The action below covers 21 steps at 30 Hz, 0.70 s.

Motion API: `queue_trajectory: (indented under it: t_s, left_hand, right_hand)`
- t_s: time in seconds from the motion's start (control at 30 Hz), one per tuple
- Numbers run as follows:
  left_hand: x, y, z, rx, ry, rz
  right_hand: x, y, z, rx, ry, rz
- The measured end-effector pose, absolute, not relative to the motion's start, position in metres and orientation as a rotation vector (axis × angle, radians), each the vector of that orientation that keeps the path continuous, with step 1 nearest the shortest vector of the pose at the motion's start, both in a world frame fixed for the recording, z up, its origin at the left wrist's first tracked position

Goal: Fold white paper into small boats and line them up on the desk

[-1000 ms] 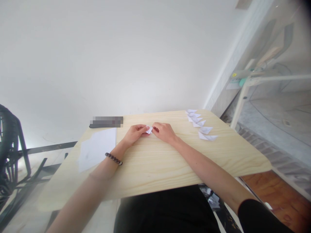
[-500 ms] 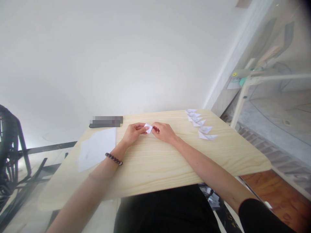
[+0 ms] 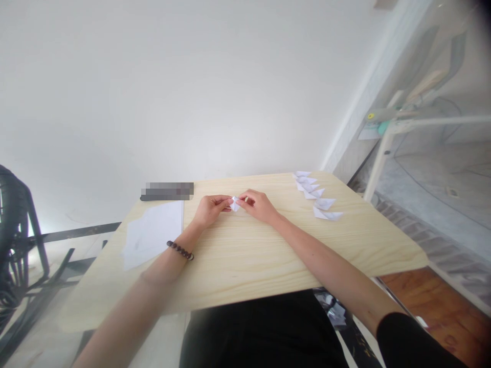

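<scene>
A small folded piece of white paper (image 3: 235,205) is pinched between both hands above the middle of the table. My left hand (image 3: 210,210), with a dark bead bracelet at the wrist, is closed on its left side. On the right side, the thumb and fingers of my right hand (image 3: 260,206) grip it. The fingertips cover part of the paper. To the right, several folded white paper boats (image 3: 313,193) lie in a slanting row, some overlapping.
White paper sheets (image 3: 155,232) lie on the left of the wooden table (image 3: 245,266). Behind them is a dark, pixelated long object (image 3: 167,192). A white wall (image 3: 230,92) borders the far edge. A white metal frame (image 3: 378,166) stands at right, a black wheeled object (image 3: 15,230) at left.
The paper has turned from a flat square facing me to a narrower, pointed shape. My right thumb has come onto its right side. The boats and sheets have stayed put.
</scene>
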State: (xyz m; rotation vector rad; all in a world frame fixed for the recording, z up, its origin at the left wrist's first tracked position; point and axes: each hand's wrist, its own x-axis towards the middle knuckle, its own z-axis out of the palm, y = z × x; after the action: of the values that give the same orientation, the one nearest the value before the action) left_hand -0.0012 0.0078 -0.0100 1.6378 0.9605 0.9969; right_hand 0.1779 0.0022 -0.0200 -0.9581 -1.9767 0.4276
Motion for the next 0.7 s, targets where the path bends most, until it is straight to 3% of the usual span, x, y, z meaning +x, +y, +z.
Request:
queue_trajectory:
  t_s: [0.7]
  left_hand:
    - [0.0007, 0.0104, -0.0131, 1.534, 0.964, 1.075]
  right_hand:
    - [0.1792, 0.0038, -0.0193, -1.030, -1.872, 0.537]
